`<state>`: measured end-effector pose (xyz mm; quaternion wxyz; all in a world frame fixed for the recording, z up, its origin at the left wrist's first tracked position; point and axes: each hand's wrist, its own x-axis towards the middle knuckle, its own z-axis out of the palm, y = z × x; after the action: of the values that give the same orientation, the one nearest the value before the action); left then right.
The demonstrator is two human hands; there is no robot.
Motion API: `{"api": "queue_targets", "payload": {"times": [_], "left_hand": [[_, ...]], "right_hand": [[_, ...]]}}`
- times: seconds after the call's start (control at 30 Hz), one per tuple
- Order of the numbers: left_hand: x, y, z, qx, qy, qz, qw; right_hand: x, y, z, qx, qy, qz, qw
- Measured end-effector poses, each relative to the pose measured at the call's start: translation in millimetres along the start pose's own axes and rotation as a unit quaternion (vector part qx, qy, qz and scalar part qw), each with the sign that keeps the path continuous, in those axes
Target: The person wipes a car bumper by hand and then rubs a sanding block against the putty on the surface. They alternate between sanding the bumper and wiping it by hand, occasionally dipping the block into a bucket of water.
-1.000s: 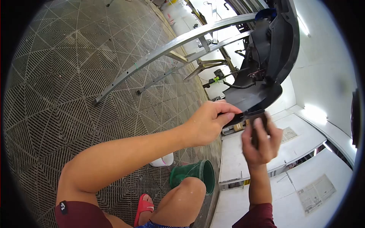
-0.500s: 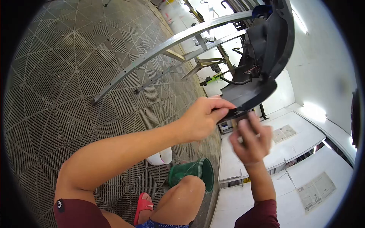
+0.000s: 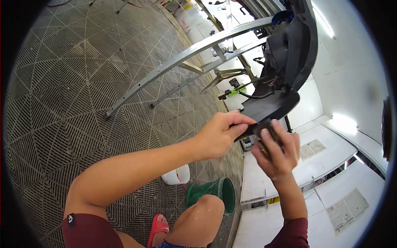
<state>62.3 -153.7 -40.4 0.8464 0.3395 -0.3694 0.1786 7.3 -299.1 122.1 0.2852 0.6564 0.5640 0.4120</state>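
Note:
A large curved black plastic panel (image 3: pixel 308 49), which looks like a car bumper, reaches down from the upper right. My left hand (image 3: pixel 223 134) pinches its lower edge between thumb and fingers. Just to the right, my right hand (image 3: pixel 279 151) is curled round a small dark pad (image 3: pixel 269 129) and presses it against the panel's edge beside the left fingertips. Fingers and blur partly cover the pad, so its exact kind does not show. Cables and a dark bracket (image 3: pixel 273 82) sit on the panel's inner side.
A metal stand (image 3: pixel 165 68) with long curved rails holds the panel above the grated floor (image 3: pixel 62 103). Below my arms are a green bucket (image 3: pixel 206 191) and a white container (image 3: pixel 177 175). White boards (image 3: pixel 289 165) with newspaper sheets line the right side.
My right hand has risen slightly and shifted right, with the dark pad now against the panel's edge. My left hand keeps its pinch. The view has shifted a little.

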Motion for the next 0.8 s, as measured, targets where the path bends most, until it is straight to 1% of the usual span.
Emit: {"api": "queue_targets", "payload": {"times": [0.1,0.13,0.17,0.23,0.27,0.3,0.33,0.4,0.43,0.53,0.6,0.63,0.7,0.77,0.8], "left_hand": [[0,5,2,0.016,-0.015,0.02,1.0],[0,3,2,0.019,-0.016,0.024,0.999],[0,-2,2,0.003,-0.018,0.021,1.0],[0,-3,2,-0.019,-0.019,0.016,1.0],[-1,-4,2,-0.025,-0.019,-0.001,0.999],[0,-2,1,-0.027,-0.023,-0.017,0.999],[1,-1,-1,-0.025,-0.025,-0.016,0.999],[-1,1,-3,0.006,-0.029,0.003,1.0],[0,1,-2,0.004,-0.028,0.002,1.0],[2,0,1,-0.002,-0.034,0.013,0.999],[1,-2,-1,-0.001,-0.028,0.021,0.999],[0,-2,-1,-0.003,-0.026,0.022,0.999],[0,-2,2,-0.004,-0.022,0.012,1.0],[0,-1,-1,0.004,-0.021,0.021,1.0],[-1,0,-1,0.003,-0.018,0.024,1.0]], "right_hand": [[-8,-23,2,-0.026,0.014,0.007,1.0],[-9,-27,0,-0.02,-0.012,0.002,1.0],[-5,-23,1,-0.022,-0.007,0.0,1.0],[1,-16,-3,-0.123,0.048,0.041,0.99],[5,-20,-6,-0.133,0.038,0.023,0.99],[-3,-22,2,-0.123,0.054,-0.03,0.991],[-2,-22,1,-0.125,0.057,-0.029,0.99],[1,-20,-3,-0.065,-0.01,-0.051,0.997],[10,-12,-7,-0.088,0.009,-0.043,0.995],[13,-17,-10,-0.1,0.004,-0.053,0.994],[12,-10,-11,-0.056,-0.042,-0.056,0.996],[16,-3,-16,-0.092,-0.003,-0.041,0.995],[12,-5,-17,-0.078,-0.003,-0.03,0.997],[2,-9,-15,-0.013,-0.051,-0.027,0.998],[4,1,-12,0.006,-0.029,-0.002,1.0]]}}
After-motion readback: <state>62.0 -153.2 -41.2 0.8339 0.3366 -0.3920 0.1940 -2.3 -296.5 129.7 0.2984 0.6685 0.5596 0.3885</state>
